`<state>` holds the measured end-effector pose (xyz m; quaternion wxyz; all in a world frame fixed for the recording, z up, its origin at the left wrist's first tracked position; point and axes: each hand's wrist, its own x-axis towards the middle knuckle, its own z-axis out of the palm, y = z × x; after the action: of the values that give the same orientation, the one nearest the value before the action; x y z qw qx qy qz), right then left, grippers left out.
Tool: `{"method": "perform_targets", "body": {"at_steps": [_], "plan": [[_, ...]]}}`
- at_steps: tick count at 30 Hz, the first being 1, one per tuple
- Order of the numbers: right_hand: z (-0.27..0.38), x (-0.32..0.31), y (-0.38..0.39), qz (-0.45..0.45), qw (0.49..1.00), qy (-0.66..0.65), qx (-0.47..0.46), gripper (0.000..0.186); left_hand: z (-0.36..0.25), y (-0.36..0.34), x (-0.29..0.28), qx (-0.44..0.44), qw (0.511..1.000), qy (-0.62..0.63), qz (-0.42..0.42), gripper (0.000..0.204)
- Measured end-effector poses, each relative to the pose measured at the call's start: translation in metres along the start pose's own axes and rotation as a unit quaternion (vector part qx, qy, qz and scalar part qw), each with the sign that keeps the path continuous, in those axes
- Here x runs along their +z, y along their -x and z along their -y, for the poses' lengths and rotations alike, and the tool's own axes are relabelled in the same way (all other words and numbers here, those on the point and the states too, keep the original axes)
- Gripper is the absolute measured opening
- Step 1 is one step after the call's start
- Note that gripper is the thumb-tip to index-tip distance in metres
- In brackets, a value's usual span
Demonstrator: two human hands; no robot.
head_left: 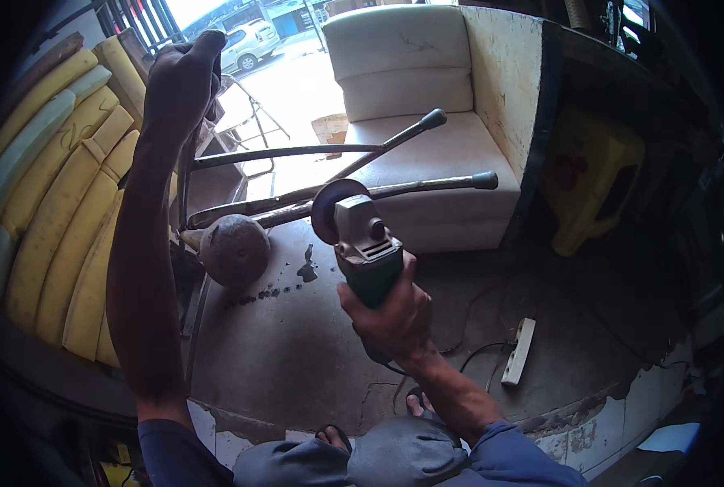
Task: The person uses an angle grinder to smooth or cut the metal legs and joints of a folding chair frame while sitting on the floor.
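Note:
My right hand grips a green and grey angle grinder, its disc against a rusty metal leg of an overturned chair frame. My left hand is raised far up at the upper left and closes on the top of that metal frame. The frame's legs end in dark rubber caps. A rusty round part of the frame sits just left of the grinder.
A white upholstered seat stands behind the frame. Yellow foam slabs are stacked on the left. A white power strip lies on the concrete floor at right, a yellow plastic stool beyond. My feet in sandals show below.

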<state>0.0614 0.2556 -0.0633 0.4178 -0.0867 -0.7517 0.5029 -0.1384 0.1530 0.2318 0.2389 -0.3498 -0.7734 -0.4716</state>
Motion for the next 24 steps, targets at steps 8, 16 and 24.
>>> {"method": "perform_targets", "body": {"at_steps": [8, 16, 24], "plan": [[0.027, 0.005, 0.001, 0.042, 0.999, 0.012, -0.011, 0.082, -0.008, 0.008, -0.011, -0.009, 0.999, 0.025, 0.027, 0.042], [-0.041, -0.018, -0.019, -0.009, 0.978, 0.144, 0.148, 0.079, -0.004, 0.015, -0.022, -0.012, 0.998, 0.047, 0.048, 0.043], [-0.085, -0.034, -0.031, 0.003, 0.980, 0.017, 0.200, 0.074, 0.002, 0.020, -0.013, -0.023, 0.996, 0.065, 0.051, 0.045]]}}
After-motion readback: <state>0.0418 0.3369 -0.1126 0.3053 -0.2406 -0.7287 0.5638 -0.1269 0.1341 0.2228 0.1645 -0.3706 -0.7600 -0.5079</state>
